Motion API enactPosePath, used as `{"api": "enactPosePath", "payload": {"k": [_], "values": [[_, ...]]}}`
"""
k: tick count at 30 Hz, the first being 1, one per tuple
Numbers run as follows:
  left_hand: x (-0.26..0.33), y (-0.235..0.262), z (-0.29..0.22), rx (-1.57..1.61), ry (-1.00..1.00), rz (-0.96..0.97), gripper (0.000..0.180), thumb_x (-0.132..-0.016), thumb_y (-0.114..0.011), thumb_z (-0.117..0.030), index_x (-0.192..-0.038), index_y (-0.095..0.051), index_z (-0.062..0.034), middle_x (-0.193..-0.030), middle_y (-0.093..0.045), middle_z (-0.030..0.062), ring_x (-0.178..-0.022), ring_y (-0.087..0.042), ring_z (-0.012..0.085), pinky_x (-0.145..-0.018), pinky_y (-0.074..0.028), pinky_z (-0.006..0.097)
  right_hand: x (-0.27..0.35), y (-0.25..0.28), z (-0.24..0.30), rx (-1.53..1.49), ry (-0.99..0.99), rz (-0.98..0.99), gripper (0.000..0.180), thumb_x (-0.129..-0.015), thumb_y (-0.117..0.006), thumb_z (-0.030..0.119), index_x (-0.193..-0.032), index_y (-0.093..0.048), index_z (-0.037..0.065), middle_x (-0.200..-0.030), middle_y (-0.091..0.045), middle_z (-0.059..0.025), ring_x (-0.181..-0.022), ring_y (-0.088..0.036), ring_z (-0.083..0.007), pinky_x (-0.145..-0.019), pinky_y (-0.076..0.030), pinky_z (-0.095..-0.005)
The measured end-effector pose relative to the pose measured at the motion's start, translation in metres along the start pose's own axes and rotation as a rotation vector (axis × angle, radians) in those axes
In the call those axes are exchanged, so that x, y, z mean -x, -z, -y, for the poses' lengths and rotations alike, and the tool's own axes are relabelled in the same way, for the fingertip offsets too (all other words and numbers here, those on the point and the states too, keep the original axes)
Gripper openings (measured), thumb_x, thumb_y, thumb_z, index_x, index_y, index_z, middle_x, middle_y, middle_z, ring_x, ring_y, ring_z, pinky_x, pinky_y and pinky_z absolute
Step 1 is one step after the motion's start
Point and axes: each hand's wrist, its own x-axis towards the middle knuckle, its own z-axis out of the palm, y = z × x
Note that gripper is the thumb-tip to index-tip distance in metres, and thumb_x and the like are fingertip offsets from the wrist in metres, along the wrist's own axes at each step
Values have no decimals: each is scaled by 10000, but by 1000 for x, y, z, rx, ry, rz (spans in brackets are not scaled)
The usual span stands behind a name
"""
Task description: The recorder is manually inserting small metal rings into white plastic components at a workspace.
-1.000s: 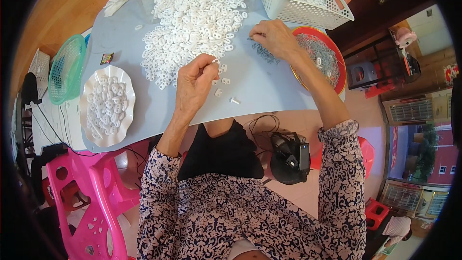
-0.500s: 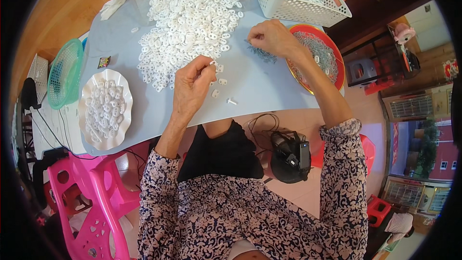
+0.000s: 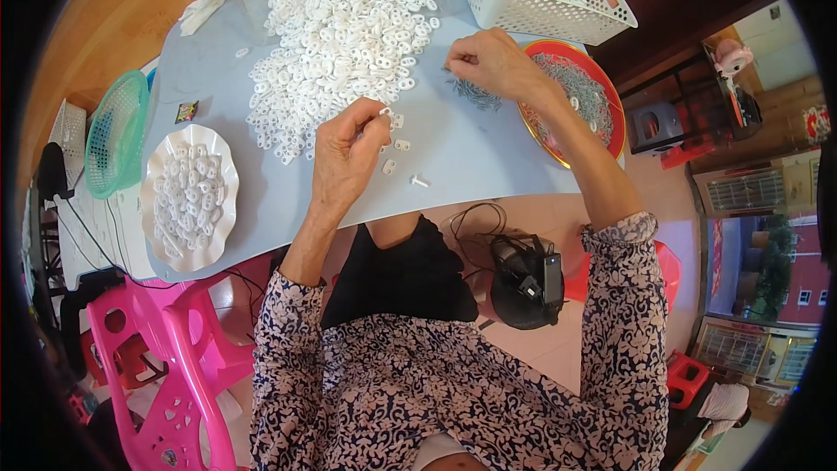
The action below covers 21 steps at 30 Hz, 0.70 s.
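Observation:
My left hand is closed in a pinch on a small white plastic piece, which peeks out at its fingertips. It hovers by the near right side of a large heap of white plastic pieces, oval with two holes. Several loose ones lie beside it, among them a single piece. My right hand is closed at the left edge of a small pile of thin grey metal parts. Whatever its fingertips hold is too small to make out.
A red round tray of grey metal parts stands beneath my right forearm. Behind it is a white perforated basket. On the left are a scalloped white dish of white pieces and a small wrapped packet. A white T-shaped piece lies near the front edge.
My right hand has shifted slightly up and left over the small pile of metal parts. My left hand keeps its pinch on the white piece, nearly still.

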Motion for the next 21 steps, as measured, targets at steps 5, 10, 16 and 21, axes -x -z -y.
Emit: {"api": "enactPosePath", "payload": {"k": [5,10,16,21], "values": [[0,1,-1,-30,3,9,90,-841,-525,-52,-832,-594,6,-629,-533,-14,-623,-479,35,-574,-385,198,10,-1,-7,92,188,66,106,-732,-608,100,-787,-657,23,-694,-627,-112,-629,-597,-249,-600,-467,-339],[-1,0,-1,-33,4,20,91,-844,-522,-55,-837,-590,6,-632,-523,-17,-625,-474,36,-574,-383,199,8,-13,-3,187,223,-14,107,-734,-613,102,-793,-659,24,-677,-622,-114,-625,-599,-258,-599,-467,-340],[0,-1,-1,0,-3,17,93,-845,-522,-53,-840,-590,10,-638,-524,-17,-629,-472,34,-576,-382,195,6,-9,-11,18,86,-117,105,-749,-618,105,-807,-668,34,-679,-623,-113,-625,-598,-264,-583,-463,-344],[1,2,-1,-7,15,1,92,-844,-521,-53,-840,-588,10,-634,-524,-17,-628,-473,34,-576,-385,199,4,-12,-10,74,222,-111,102,-746,-622,99,-810,-670,35,-713,-636,-104,-628,-599,-263,-583,-467,-347]]}}
